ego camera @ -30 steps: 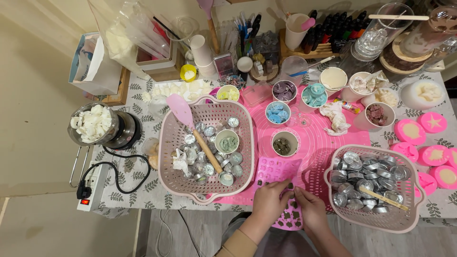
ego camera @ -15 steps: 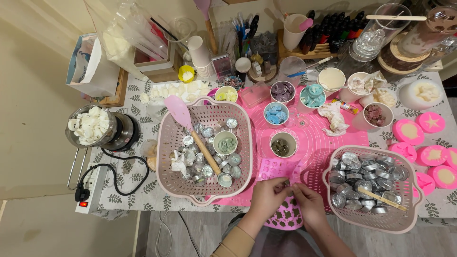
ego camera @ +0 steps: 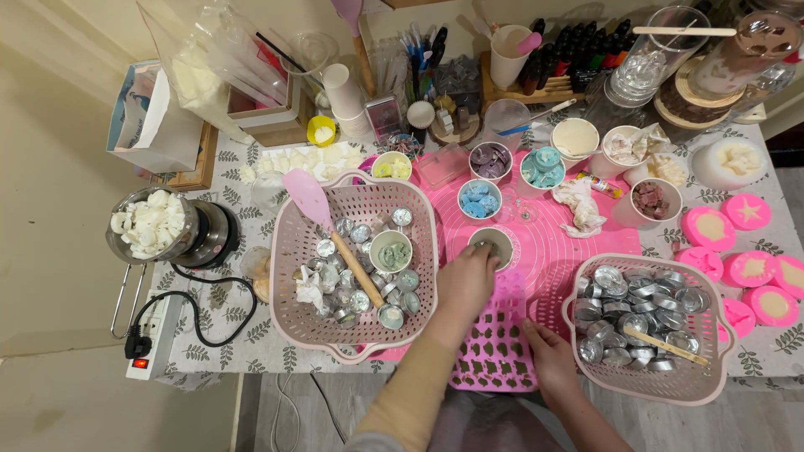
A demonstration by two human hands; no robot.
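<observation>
Step in hand: you appear to be filling the pink silicone mould (ego camera: 496,347) with dark bits taken from the small white cup (ego camera: 494,241); many cavities already hold dark fill.
Left hand (ego camera: 466,280): your fingers reach into the cup's mouth, curled down together; whether they pinch any bits, you cannot tell, the tips are hidden.
Right hand (ego camera: 548,356): it lies flat with fingers loosely together, pressing the mould's right edge, just left of the basket of empty metal tealight cups (ego camera: 645,328).
Cup position: directly under your left fingertips, just beyond the mould's far edge, on the pink mat (ego camera: 536,226).
Left of left hand: a pink basket (ego camera: 356,264) with tealight cups and a pink spatula (ego camera: 322,222), touching your wrist's side.
Next move, judged: lift a small pinch clear of the rim, carry it toward you to an unfilled cavity, and keep the mould steady.
</observation>
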